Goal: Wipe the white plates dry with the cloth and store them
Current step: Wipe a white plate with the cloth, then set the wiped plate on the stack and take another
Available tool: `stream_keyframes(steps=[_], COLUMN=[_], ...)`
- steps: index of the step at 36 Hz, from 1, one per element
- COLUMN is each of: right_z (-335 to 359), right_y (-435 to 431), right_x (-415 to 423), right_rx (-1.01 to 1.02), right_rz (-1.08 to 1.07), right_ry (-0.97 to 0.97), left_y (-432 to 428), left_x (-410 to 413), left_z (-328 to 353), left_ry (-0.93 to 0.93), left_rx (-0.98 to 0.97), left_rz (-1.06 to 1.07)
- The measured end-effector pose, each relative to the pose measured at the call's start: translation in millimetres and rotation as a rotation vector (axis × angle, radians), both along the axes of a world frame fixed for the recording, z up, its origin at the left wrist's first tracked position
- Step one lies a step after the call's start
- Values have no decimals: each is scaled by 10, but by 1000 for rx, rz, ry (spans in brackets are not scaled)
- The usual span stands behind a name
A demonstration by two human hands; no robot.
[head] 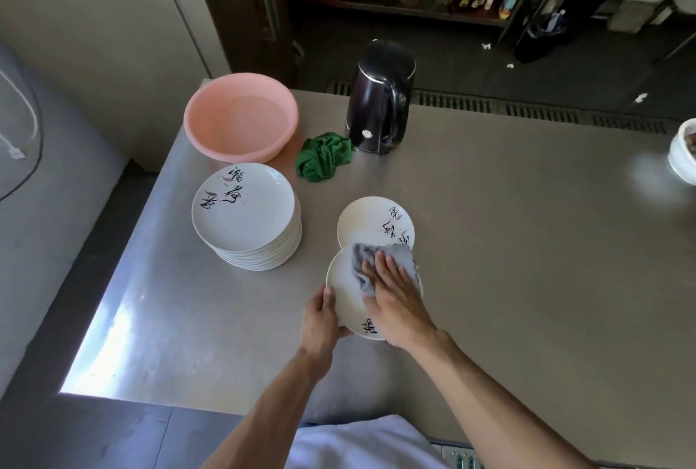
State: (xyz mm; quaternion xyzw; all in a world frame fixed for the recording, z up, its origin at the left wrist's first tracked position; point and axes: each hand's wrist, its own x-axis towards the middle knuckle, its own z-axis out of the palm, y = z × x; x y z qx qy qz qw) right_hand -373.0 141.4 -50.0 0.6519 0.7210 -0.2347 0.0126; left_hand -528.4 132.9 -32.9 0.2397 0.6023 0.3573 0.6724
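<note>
While the grey cloth (371, 257) and right hand (395, 291) are covering much of the white plate (344, 287), its black brush lettering is showing only at the near rim. The left hand (320, 321) is clasping that plate's left edge in its grip over the counter (527, 242). The right grip is lying wide, fingers straight, pressing the cloth. One second plate (371, 218) is lying just beyond, and one stack (244, 212), too tight to count, is standing to the left.

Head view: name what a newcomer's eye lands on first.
At the near centre, the right hand presses a grey cloth onto a white plate that the left hand grips by its rim. Left of it rises a tall stack of plates, with a pink basin and a black kettle farther back.
</note>
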Motion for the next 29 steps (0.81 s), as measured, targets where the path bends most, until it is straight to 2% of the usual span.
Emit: stream_keyframes(steps=[2,4,5,7,10,12,16,21,29], right_z=[56,124,148,162,130,87,14,-29,-37], right_y=[14,-11,-19,-43,-98,-132,-184,-263,-350], right_x=[-61,-33,13,148,341,407,483,478,409], right_rx=[-14,22,78,210,192,165,101,36,-35], right_rz=[110,117,40,-256,-738,-842,-944,-948,-950], right_ry=[153,295,351,462,586,631,703,732,795], left_y=[89,209,279,433,646,755,904,961,940], left_x=[77,137,163,216,305,359,446,522,674], left_z=[-25,-71,-100,-157,-219,-267,-357,-421,-449], left_ry=[-8,8,23,70,123,161,244,303,239], left_rx=[-18,-50,-60,-55,-60,-93,-168,-206,-236], left_rz=[8,50,84,126,169,195,220,206,198])
